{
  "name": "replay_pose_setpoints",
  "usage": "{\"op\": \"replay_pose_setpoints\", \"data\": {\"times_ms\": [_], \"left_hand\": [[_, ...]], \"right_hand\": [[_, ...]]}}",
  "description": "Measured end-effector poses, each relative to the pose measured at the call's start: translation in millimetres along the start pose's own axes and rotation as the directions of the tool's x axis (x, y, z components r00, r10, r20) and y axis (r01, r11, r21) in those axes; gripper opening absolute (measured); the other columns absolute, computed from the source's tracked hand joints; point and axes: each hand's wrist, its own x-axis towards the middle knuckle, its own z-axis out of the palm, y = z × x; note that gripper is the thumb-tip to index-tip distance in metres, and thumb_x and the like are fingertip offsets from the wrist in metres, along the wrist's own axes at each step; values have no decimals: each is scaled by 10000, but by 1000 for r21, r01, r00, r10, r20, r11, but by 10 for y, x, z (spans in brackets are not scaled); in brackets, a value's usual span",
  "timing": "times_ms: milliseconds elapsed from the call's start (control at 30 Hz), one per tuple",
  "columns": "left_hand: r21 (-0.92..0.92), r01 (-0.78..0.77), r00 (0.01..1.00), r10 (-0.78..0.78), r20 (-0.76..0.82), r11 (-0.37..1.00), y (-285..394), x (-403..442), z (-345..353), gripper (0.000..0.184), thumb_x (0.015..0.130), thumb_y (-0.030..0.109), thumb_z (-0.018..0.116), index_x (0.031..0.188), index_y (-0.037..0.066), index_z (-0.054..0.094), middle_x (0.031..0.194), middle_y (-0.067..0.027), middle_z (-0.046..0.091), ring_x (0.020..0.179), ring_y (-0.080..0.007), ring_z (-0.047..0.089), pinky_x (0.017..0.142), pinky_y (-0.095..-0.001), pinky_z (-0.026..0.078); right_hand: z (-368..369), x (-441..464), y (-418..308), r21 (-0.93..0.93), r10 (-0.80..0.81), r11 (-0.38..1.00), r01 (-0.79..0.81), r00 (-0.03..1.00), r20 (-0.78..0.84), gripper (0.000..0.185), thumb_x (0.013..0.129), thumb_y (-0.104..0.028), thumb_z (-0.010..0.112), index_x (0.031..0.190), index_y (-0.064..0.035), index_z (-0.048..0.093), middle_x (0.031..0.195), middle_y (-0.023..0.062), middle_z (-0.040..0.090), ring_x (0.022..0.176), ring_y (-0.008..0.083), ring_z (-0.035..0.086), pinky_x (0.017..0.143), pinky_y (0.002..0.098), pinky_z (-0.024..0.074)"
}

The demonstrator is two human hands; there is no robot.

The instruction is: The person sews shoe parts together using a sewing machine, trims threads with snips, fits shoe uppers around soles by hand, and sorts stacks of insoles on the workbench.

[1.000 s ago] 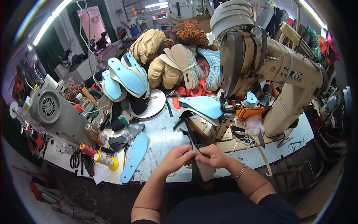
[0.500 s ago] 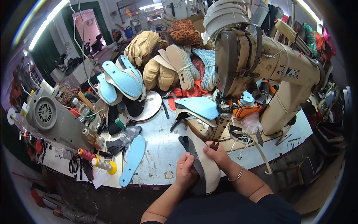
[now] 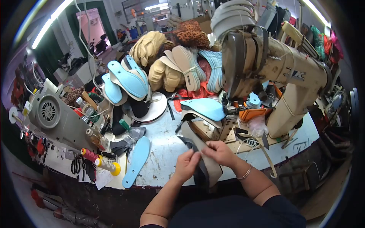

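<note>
Near the table's front edge, my left hand [image 3: 187,164] is closed on the dark edge of a beige and black shoe piece [image 3: 211,167]. On the other side of the piece, my right hand [image 3: 220,152] pinches its beige layer. The piece stands lengthwise between both hands, its upper tip towards the sewing machine's bed. A blue insole [image 3: 137,161] lies flat on the table to the left. Another blue insole [image 3: 207,108] with a beige underside rests beside the machine's needle area.
A large sewing machine [image 3: 285,68] rises at the right. Stacked blue insoles [image 3: 131,81], bundled beige soles [image 3: 187,68] and a white round disc [image 3: 156,108] are behind. Thread spools [image 3: 104,164], bottles [image 3: 89,110] and a grey machine [image 3: 57,117] stand left.
Since half a second ago, both hands have moved up slightly and closer together. The shoe piece has shifted up and left with them, and a brown tool at my right hand no longer shows.
</note>
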Motion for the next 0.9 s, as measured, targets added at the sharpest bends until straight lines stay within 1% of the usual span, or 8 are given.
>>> {"op": "replay_pose_setpoints", "data": {"times_ms": [67, 233, 300, 367, 567, 667, 733, 900], "left_hand": [[-680, 88, 975, -203, -90, 728, 167, 2, 223, 118, 937, 128, 508, 927, 24, 564, 838, -6, 610, 696, -85, 537, 633, -213, 432], [-739, -20, 958, -199, -207, 673, 69, -18, 237, 100, 918, 130, 535, 894, 44, 579, 808, -26, 615, 686, -130, 566, 621, -253, 458], [527, 20, 995, -70, 76, 850, 255, 27, -95, 108, 859, 128, 590, 777, 57, 587, 710, -50, 592, 675, -193, 569, 612, -292, 456], [635, -174, 984, 111, 139, 753, 407, 68, -109, 169, 822, 185, 603, 713, 66, 556, 624, -74, 546, 625, -223, 567, 603, -337, 441], [724, -561, 822, 172, 542, 401, 473, 50, 103, 133, 777, 194, 631, 763, 65, 604, 713, -89, 613, 684, -276, 599, 634, -377, 455], [543, 127, 978, -197, 72, 830, 381, 207, -417, 153, 779, 133, 660, 899, 38, 652, 805, -122, 652, 754, -293, 638, 672, -348, 491], [861, 137, 920, 258, -293, 489, 72, 297, -984, 166, 801, 190, 622, 856, 34, 637, 841, -170, 639, 781, -351, 603, 698, -414, 467], [833, 550, 827, 94, -554, 69, -227, 202, -1572, 575, 703, 244, 747, 1170, 18, 498, 1095, -190, 578, 1063, -364, 516, 883, -448, 409]], "right_hand": [[127, -32, 1, 453, 85, 891, -16, 988, -132, 188, 923, -249, 565, 885, -67, 594, 749, -46, 564, 650, 26, 509, 570, 182, 409], [154, -127, 237, 616, 189, 787, 0, 952, -241, 125, 902, -197, 594, 911, -75, 571, 768, -45, 561, 643, 36, 508, 578, 189, 415], [119, -125, 360, 42, -131, 985, 168, 880, -456, 147, 867, -156, 638, 946, -73, 546, 741, -47, 532, 636, 45, 495, 582, 190, 402], [1, -172, 150, -457, -491, 841, 290, 766, -416, 375, 745, -206, 755, 1006, -49, 537, 772, 35, 504, 711, 61, 498, 583, 199, 392], [-104, -40, -132, -539, -175, 842, 17, 954, -242, 480, 669, -232, 778, 1043, 16, 607, 915, 171, 588, 851, 296, 597, 725, 360, 479], [-185, -154, 239, -670, -153, 740, -60, 955, -254, 121, 709, -122, 680, 800, -43, 669, 1024, 169, 558, 866, 351, 556, 771, 395, 478], [-228, -216, 246, -789, -262, 612, -62, 925, -276, 126, 677, -115, 691, 772, -36, 663, 1044, 164, 556, 907, 354, 541, 768, 404, 476], [-278, -254, 346, -882, -431, 457, 110, 896, -111, 145, 648, -96, 676, 777, -30, 658, 918, 118, 615, 866, 295, 572, 756, 362, 494]]}}
